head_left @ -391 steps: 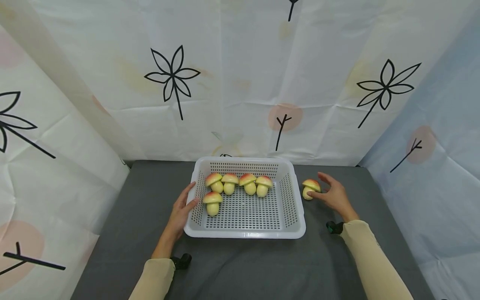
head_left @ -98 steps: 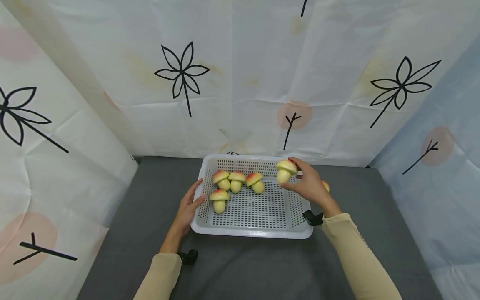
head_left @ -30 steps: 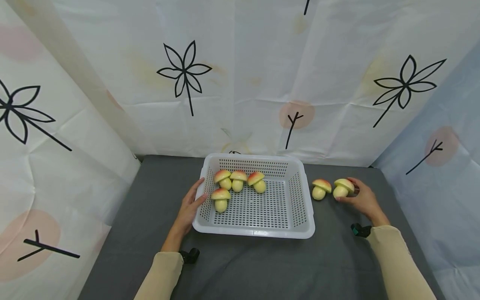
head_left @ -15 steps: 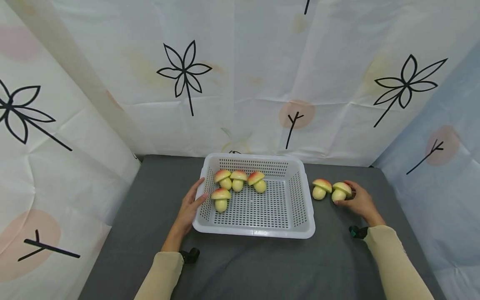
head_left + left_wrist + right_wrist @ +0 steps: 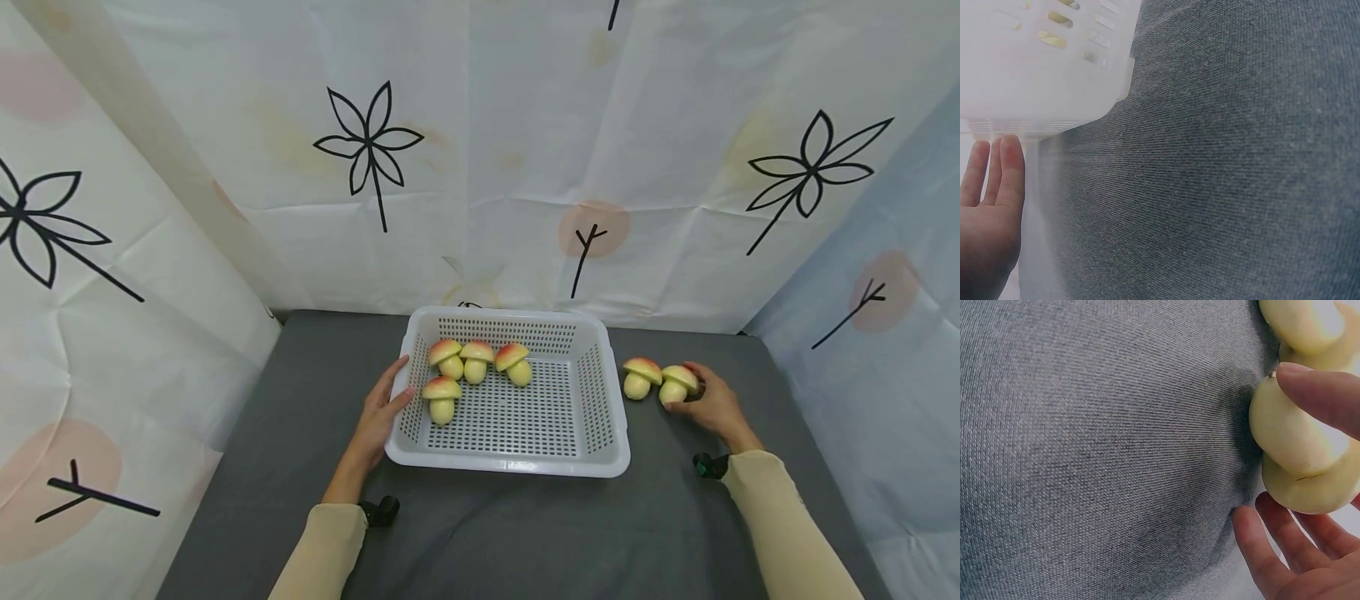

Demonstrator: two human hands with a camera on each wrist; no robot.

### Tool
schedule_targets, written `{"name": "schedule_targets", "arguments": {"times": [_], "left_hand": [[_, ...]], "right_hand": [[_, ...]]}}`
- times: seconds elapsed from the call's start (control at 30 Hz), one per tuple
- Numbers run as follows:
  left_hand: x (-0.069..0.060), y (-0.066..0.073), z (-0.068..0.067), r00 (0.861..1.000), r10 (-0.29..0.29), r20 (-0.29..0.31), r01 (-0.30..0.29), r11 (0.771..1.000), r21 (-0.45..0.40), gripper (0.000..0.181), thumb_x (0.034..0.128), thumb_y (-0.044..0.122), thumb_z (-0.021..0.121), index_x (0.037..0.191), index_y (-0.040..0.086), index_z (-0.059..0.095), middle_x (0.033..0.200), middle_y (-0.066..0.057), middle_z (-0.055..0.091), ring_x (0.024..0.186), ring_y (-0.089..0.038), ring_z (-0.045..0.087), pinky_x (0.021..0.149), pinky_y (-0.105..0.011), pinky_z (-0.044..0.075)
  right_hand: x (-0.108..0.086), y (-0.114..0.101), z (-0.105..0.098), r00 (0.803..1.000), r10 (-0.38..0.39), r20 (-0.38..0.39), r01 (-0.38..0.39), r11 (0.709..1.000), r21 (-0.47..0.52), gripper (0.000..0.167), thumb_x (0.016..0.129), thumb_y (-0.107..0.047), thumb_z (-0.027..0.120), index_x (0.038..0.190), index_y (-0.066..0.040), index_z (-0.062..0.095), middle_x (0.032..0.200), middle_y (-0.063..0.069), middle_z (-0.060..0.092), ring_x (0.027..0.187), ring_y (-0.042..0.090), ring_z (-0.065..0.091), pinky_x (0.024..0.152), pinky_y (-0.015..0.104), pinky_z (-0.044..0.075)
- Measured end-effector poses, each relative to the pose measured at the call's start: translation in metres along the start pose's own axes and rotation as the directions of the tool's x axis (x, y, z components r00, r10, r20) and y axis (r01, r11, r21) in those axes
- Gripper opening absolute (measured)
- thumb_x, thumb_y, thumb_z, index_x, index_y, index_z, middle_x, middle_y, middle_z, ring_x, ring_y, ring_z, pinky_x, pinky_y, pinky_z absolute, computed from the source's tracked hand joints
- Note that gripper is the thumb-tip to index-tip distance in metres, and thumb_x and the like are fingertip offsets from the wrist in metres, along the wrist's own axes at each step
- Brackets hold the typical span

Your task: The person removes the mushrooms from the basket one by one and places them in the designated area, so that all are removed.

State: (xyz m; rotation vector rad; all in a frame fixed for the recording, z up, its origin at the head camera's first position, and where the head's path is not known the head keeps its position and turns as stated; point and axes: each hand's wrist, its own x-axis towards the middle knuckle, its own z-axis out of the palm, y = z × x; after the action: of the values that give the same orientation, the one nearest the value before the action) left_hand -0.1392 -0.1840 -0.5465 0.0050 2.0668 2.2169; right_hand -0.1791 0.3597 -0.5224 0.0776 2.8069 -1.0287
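Observation:
Two toy mushrooms with yellow-red caps and pale stems stand on the grey cloth right of a white perforated plastic basket [image 5: 506, 469]. My right hand [image 5: 716, 407] pinches the right-hand mushroom [image 5: 678, 377], thumb on its stem and fingers around the cap. That mushroom sits close against the other mushroom [image 5: 638, 383]; in the right wrist view, the held mushroom [image 5: 1294, 428] lies under my thumb. My left hand [image 5: 372, 423] rests against the basket's left side, with straight fingers [image 5: 1012, 165] touching its wall. Its thumb lies on the rim.
Inside the basket are several more mushrooms: three in a back row, including a tilted mushroom [image 5: 517, 365], and a front-left mushroom [image 5: 442, 400]. Grey cloth [image 5: 517, 542] covers the table. A white patterned curtain [image 5: 510, 150] hangs behind, with more fabric at both sides.
Earlier my right hand carried a mushroom from the basket to the cloth on the right. Over the last second it has slid that mushroom leftward against its neighbour. My left hand has stayed at the basket.

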Motion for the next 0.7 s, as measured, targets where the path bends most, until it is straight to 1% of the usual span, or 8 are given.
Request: {"name": "schedule_targets", "arguments": {"times": [0.2,0.3,0.53,0.7], "left_hand": [[0.0002,-0.0010,-0.0007,1.000,0.002,0.003,-0.002,1.000,0.002,0.062,0.1050,0.020,0.058,0.161,0.022,0.032,0.165,-0.007,0.027,0.139,-0.036,0.042,0.099,-0.060,0.045],[0.0004,-0.0015,-0.0009,1.000,0.007,0.005,-0.007,1.000,0.005,0.062,0.1049,0.020,0.059,0.161,0.022,0.031,0.165,-0.007,0.027,0.140,-0.035,0.040,0.100,-0.060,0.044],[0.0001,-0.0012,-0.0007,1.000,0.011,0.005,-0.011,1.000,0.009,0.062,0.1051,0.020,0.058,0.161,0.022,0.031,0.164,-0.007,0.028,0.138,-0.038,0.044,0.098,-0.060,0.046],[-0.0001,-0.0016,-0.0005,1.000,0.008,0.003,-0.008,1.000,0.011,0.061,0.1053,0.020,0.058,0.161,0.023,0.031,0.165,-0.007,0.028,0.139,-0.037,0.043,0.098,-0.060,0.046]], "right_hand": [[0.0003,-0.0004,0.0009,1.000,0.011,-0.002,-0.011,1.000,-0.015,0.094,0.082,-0.013,0.085,0.152,0.012,0.027,0.146,0.040,0.035,0.127,0.056,0.039,0.101,0.067,0.033],[0.0005,0.0002,0.0012,1.000,0.001,-0.004,-0.001,1.000,-0.016,0.094,0.082,-0.012,0.085,0.152,0.013,0.027,0.147,0.040,0.034,0.127,0.056,0.038,0.101,0.067,0.032],[-0.0004,0.0009,0.0011,1.000,-0.008,-0.007,0.008,1.000,-0.017,0.094,0.082,-0.013,0.085,0.151,0.013,0.027,0.146,0.041,0.034,0.127,0.057,0.038,0.101,0.067,0.032],[-0.0008,0.0010,0.0010,1.000,-0.009,-0.010,0.009,1.000,-0.020,0.095,0.082,-0.015,0.086,0.151,0.013,0.028,0.146,0.041,0.034,0.127,0.056,0.038,0.101,0.067,0.032]]}}
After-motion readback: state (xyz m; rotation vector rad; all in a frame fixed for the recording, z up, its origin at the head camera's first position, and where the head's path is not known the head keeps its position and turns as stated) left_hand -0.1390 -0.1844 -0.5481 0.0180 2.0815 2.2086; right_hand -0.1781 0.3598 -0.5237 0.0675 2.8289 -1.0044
